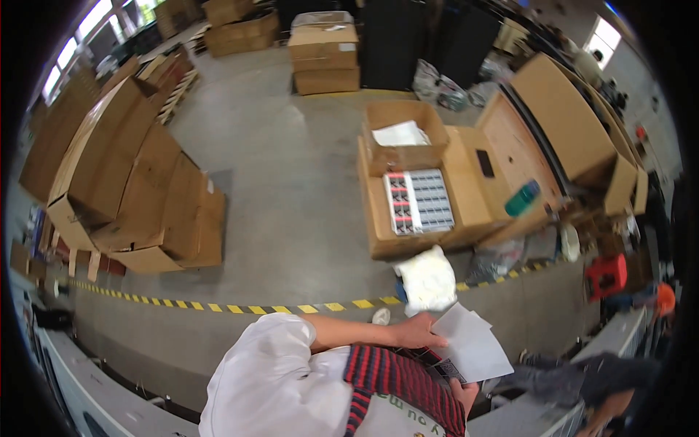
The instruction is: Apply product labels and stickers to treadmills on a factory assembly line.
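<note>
Sorting 2 white sheets held at waist height.

The left hand [419, 331] lies nearly flat, fingers closed onto the top edge of the white sheets [473, 342]; the right hand [464, 393] grips them from beneath, thumb hidden. The step looks like handling paperwork; next calls for separating 1 sheet cleanly, near the white bag [428, 280].

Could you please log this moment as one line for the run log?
left hand: holding white sheets | right hand: under sheets, grip unclear | near: striped cloth
</note>
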The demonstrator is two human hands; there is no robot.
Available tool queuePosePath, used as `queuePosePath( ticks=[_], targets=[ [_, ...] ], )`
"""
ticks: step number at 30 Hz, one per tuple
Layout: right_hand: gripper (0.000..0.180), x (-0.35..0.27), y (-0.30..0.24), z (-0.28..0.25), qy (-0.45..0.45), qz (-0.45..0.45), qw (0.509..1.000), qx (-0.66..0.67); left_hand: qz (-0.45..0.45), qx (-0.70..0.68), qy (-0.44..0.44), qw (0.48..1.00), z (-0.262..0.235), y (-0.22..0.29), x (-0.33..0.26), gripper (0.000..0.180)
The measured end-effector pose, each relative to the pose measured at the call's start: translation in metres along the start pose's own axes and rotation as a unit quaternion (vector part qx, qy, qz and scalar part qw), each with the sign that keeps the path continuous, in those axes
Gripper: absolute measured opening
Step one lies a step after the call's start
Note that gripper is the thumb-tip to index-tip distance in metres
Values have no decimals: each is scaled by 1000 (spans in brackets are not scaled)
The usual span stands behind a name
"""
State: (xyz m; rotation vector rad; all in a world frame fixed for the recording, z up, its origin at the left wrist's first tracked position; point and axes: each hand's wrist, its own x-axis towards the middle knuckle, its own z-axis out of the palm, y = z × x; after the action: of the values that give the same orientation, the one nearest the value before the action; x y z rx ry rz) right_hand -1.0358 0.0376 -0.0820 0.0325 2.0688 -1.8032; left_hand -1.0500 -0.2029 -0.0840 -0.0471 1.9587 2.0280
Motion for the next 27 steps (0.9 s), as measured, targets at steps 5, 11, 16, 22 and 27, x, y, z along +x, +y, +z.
queuePosePath(
  ticks=[5,11,16,22,27],
  targets=[
    [27,145,-54,119,-152,-14,986,-73,30,-66,170,983,-119,13,-21,26],
    [24,265,-123,323,-460,-123,874,-98,31,-211,450,867,-256,26,-82,30],
    [23,298,-142,500,-586,-74,798,-116,78,-249,624,736,-353,-3,-126,33],
    [27,318,-161,680,-616,-96,769,-143,49,-247,685,684,-516,-10,-187,37],
    [23,385,-173,786,-573,-62,810,-107,61,-177,698,691,-656,-2,-206,25]
  ],
)
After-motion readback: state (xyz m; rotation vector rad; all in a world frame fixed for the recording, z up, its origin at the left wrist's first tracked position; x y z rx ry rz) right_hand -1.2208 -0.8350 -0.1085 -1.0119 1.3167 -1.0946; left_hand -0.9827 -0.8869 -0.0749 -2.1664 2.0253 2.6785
